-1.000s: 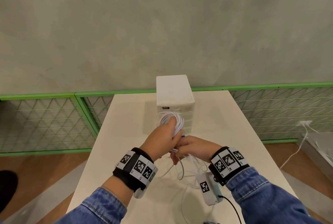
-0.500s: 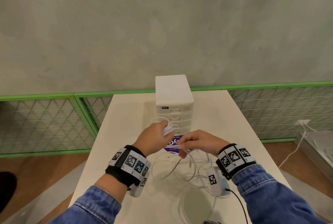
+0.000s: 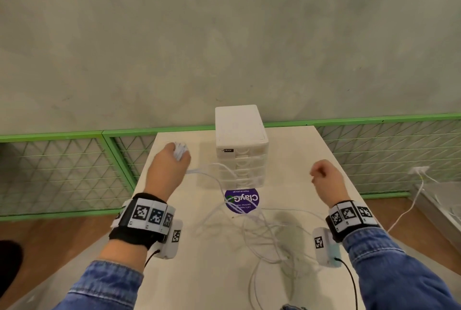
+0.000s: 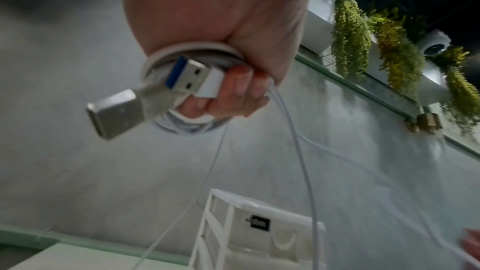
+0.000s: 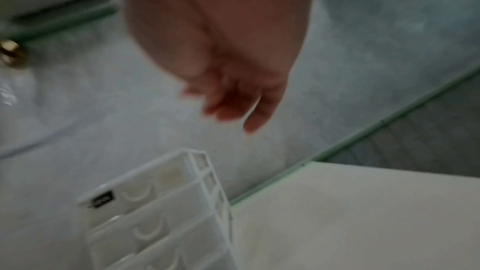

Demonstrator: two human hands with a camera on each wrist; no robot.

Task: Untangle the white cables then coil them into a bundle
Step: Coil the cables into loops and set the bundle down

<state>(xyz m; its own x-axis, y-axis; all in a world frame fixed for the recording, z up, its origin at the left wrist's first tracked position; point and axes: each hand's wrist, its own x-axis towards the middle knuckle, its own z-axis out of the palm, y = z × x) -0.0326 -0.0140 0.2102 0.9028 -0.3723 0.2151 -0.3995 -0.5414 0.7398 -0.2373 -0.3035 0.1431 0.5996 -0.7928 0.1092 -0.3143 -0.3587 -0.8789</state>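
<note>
My left hand (image 3: 177, 157) is raised over the table's far left and grips a small coil of white cable (image 3: 180, 150). In the left wrist view the coil (image 4: 192, 52) sits in the fist, with two USB plugs (image 4: 191, 78) sticking out. Strands trail from it down to a loose tangle of white cables (image 3: 264, 234) on the table. My right hand (image 3: 314, 176) is raised at the right with curled fingers. A thin strand runs to its fingers (image 4: 471, 241), which seem to pinch it. The right wrist view is blurred.
A white drawer unit (image 3: 240, 140) stands at the table's far middle, with a round purple sticker (image 3: 241, 200) in front of it. The beige table (image 3: 199, 272) has green mesh fencing (image 3: 62, 172) behind and beside it. Another white cable (image 3: 419, 175) hangs at the right.
My hands were together at the coil and have pulled apart, the left going far left with the coil, the right going right. The loose cable has spread over the table.
</note>
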